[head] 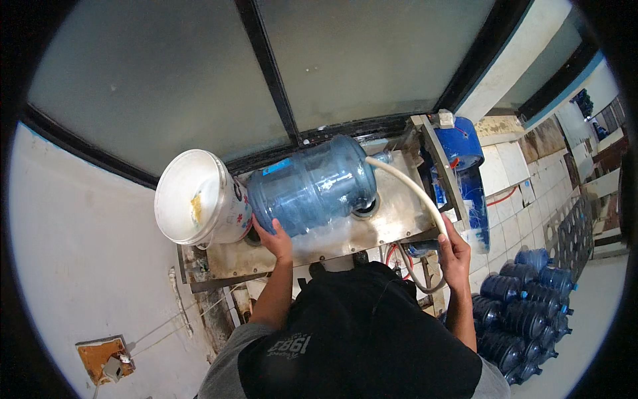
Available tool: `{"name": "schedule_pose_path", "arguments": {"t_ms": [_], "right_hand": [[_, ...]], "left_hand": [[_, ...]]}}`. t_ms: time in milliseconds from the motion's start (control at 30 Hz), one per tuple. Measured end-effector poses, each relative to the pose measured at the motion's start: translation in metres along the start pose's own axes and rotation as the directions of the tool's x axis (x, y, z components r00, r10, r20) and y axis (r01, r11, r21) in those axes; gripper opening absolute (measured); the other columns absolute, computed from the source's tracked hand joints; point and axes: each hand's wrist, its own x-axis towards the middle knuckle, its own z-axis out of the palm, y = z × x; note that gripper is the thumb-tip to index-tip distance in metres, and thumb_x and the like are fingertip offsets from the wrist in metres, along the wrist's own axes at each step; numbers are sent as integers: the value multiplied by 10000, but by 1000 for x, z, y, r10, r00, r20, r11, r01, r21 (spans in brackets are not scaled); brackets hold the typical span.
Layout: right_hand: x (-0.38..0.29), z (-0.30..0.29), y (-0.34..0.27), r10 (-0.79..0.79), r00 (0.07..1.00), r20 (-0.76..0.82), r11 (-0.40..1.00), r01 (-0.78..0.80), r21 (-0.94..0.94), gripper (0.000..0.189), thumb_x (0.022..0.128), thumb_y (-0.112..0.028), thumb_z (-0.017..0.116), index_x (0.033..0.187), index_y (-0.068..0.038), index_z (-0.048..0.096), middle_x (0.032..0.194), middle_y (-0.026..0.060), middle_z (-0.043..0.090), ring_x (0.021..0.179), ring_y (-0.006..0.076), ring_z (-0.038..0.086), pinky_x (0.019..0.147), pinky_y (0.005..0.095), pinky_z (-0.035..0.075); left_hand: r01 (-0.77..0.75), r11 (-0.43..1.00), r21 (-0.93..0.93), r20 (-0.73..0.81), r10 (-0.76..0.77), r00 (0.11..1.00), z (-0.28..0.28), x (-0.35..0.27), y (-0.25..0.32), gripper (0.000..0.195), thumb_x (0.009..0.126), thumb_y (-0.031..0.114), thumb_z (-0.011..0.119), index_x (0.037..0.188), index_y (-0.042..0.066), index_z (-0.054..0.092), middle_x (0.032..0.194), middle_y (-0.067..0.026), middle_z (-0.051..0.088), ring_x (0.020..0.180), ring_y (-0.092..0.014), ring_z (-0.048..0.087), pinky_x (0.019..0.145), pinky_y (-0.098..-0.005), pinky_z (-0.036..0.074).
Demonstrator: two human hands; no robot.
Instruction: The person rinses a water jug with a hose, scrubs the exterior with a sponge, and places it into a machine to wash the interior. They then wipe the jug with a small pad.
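A large translucent blue water jug (314,184) lies on its side across a metal-topped bench (394,209), its neck pointing right. My left hand (276,244) holds the lower edge of the jug's base end, with part of the fingers hidden between jug and bucket. In my right hand (454,254) is a pale flexible hose (418,188), gripped a fair way back from its end. The hose curves up and left, and its tip appears at the jug's shoulder, close to the neck. Whether water flows from it, I cannot tell.
Left of the jug stands a white plastic bucket (232,219) with a yellowish patch inside. Blue plastic drums (458,144) stand beyond the bench's right end. Several blue jugs (523,314) are stacked at lower right. A dark-framed window (269,75) rises behind the bench.
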Motion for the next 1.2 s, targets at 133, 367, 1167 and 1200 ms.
{"name": "schedule_pose_path", "arguments": {"t_ms": [133, 367, 1167, 1200], "right_hand": [[6, 7, 11, -5, 999, -53, 1000, 6, 29, 457, 1040, -173, 595, 1471, -35, 529, 867, -35, 586, 636, 7, 348, 548, 193, 267], [24, 29, -10, -107, 994, -10, 994, 107, 15, 454, 1038, -153, 581, 1463, -3, 521, 1379, 126, 616, 1224, 137, 539, 1054, 294, 402], [25, 97, -48, -222, 853, 472, 964, 263, -23, 442, 1029, -141, 601, 1464, -76, 551, 897, -17, 640, 701, 36, 476, 650, 224, 435], [24, 97, -47, -220, 848, 483, 964, 263, -23, 443, 1029, -141, 601, 1465, -77, 551, 877, -20, 633, 699, 37, 473, 648, 222, 432]], "left_hand": [[101, 979, -176, 141, -76, 987, 16, -41, -39, 787, 967, 403, 650, 1526, -36, 313, 1465, -308, 454, 1355, -443, 471, 1120, -471, 372], [-40, 998, -56, 640, 67, 766, 10, -36, -183, 718, 1019, 396, 559, 1540, -25, 302, 1526, -244, 413, 1403, -367, 420, 1157, -434, 334], [824, 532, -196, 694, -518, 500, 26, 104, 27, 975, 820, 742, 621, 1526, 99, 428, 1431, -211, 552, 1331, -356, 522, 1106, -496, 404], [914, 327, -240, 756, -528, 387, 25, 95, 20, 1030, 800, 822, 568, 1536, 115, 422, 1471, -196, 520, 1361, -345, 493, 1122, -509, 388]]}}
